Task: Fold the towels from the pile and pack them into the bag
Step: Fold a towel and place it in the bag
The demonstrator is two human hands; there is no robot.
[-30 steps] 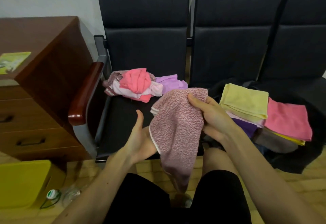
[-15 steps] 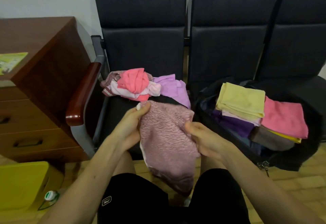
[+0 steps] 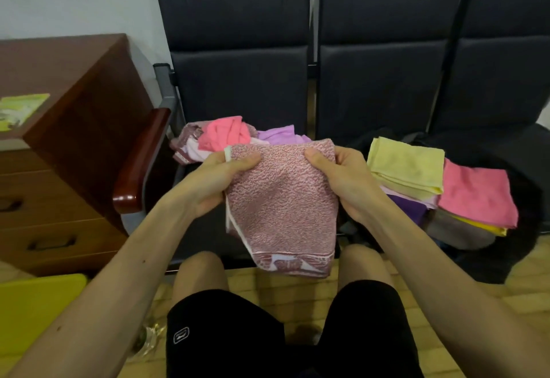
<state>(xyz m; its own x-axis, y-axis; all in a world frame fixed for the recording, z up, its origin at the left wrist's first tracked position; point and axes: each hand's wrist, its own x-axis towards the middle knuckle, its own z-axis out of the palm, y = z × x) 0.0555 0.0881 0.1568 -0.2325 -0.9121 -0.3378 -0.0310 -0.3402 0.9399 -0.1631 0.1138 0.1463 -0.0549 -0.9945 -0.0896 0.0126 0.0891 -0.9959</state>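
Note:
A dusty-pink speckled towel (image 3: 282, 205) hangs folded in front of me, its patterned border at the bottom. My left hand (image 3: 214, 181) grips its upper left corner and my right hand (image 3: 342, 178) grips its upper right corner. Behind it, on the left black seat, lies the loose pile of towels (image 3: 226, 136) in bright pink, pale pink and lilac. On the middle seat a black bag (image 3: 523, 229) lies open, with folded towels stacked in it: a pale yellow one (image 3: 407, 166), a pink one (image 3: 476, 193), purple and brown ones beneath.
A row of three black chairs (image 3: 238, 50) stands against the wall. A wooden armrest (image 3: 140, 163) and a brown drawer cabinet (image 3: 59, 139) are on the left. A yellow box (image 3: 35, 318) and a plastic bottle sit on the floor at lower left. My knees are below the towel.
Both hands moved up to the towel's top corners and pulled it flat; a second ago the right hand held it alone while the left hand was open beneath it.

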